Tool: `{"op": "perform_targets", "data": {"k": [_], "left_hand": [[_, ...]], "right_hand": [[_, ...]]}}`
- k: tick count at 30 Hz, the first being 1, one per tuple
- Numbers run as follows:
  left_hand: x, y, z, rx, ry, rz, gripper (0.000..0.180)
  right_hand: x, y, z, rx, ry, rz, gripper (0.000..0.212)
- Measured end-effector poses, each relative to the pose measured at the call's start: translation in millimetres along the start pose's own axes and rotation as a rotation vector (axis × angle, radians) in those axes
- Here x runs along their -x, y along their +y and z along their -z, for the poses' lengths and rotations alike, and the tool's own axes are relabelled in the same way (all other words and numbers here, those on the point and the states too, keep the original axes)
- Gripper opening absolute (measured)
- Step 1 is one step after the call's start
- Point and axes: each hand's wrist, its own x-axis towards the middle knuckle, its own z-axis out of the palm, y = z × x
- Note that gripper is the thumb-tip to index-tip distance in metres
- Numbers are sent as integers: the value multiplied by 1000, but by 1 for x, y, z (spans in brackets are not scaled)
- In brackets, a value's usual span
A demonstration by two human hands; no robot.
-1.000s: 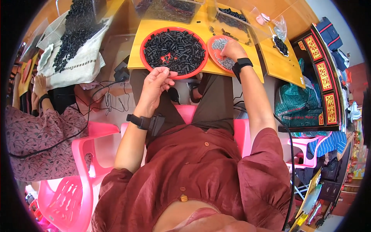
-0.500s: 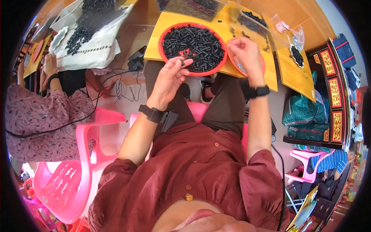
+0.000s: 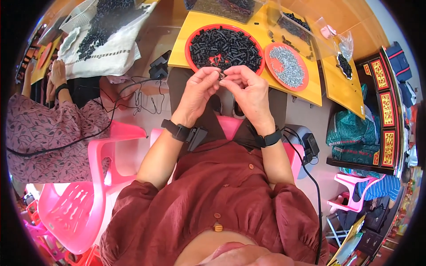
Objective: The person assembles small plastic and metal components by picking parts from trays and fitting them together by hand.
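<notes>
My left hand is closed in a pinch on a small black piece. My right hand meets it fingertip to fingertip, also pinched; anything it holds is too small to make out. Both are just in front of a round red tray, heaped with short black tube-like pieces. A patch of red bottom shows through near its front. To the right sits an orange-red plate with many small silvery metal parts, seemingly screws or pins.
Both trays stand on a yellow wooden table. Clear plastic boxes with more black pieces are behind. A co-worker's hand is at a white cloth-covered table on the left. A pink chair and black cables are near.
My right hand has come left from over the plate of metal parts to my left hand, uncovering the plate. My left hand stays near the red tray's front edge with the black piece.
</notes>
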Motion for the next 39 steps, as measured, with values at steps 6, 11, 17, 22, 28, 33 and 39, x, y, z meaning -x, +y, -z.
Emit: {"op": "perform_targets", "data": {"k": [6,11,17,22,28,33,39], "left_hand": [[4,-5,-3,-215,8,-21,15],[4,-4,-4,-73,-92,221,15],[5,-1,-4,-77,-58,245,15],[2,-5,2,-28,-50,270,15],[3,0,-1,-15,-50,295,15],[3,2,-2,-21,-37,321,17],[3,4,0,-14,-31,327,16]], "right_hand": [[5,3,4,55,0,-22,19],[7,15,13,174,10,58,25],[4,10,12,200,-44,19,18],[-4,6,15,248,-96,15,15],[-50,21,28,437,-168,86,12],[-89,38,15,558,-360,221,15],[-114,54,9,813,-407,102,17]]}}
